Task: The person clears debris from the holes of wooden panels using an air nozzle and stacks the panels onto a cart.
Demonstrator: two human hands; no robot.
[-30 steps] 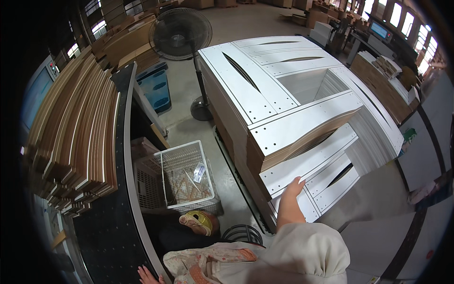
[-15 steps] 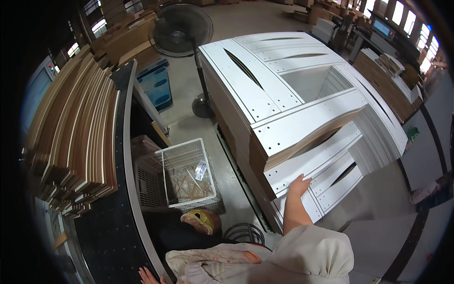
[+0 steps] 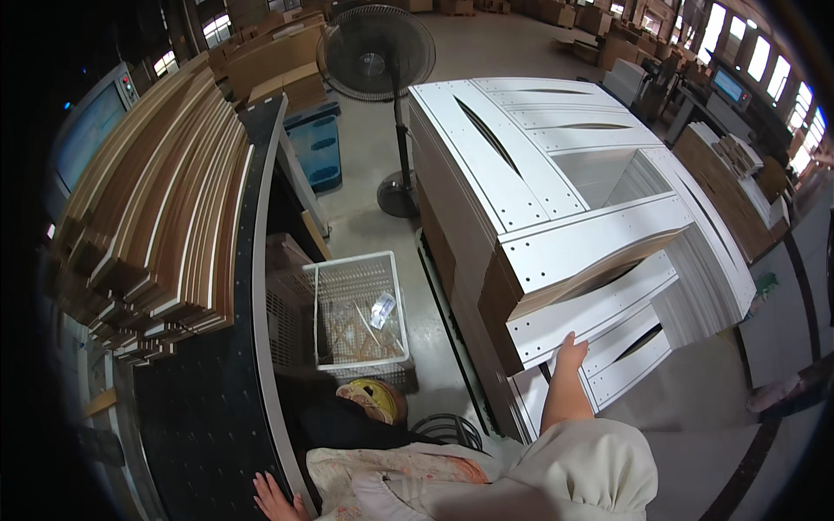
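My right hand [image 3: 569,358] is closed on the near edge of a long white panel [image 3: 608,297] with small drilled holes at its end. The thumb lies on top; the fingers under the edge are partly hidden. A dark gap shows between this panel and the white panels below it. The panel lies on a large stack of white panels [image 3: 543,252] with brown sides, some with curved cut-outs. At the lower left, my left hand [image 3: 276,498] rests with fingers spread at the metal-rimmed edge of a black worktable [image 3: 195,425], holding nothing.
Brown and white boards [image 3: 165,226] are stacked on the worktable. Between table and panel stack stand a white plastic crate [image 3: 401,304] with scraps in it and a yellow round container [image 3: 375,398]. A black pedestal fan [image 3: 373,61] and blue pallet [image 3: 314,152] are farther back.
The view has shifted, so most things sit farther right and lower. A dark gap has appeared under the panel at my right hand. My left hand stays at the table edge.
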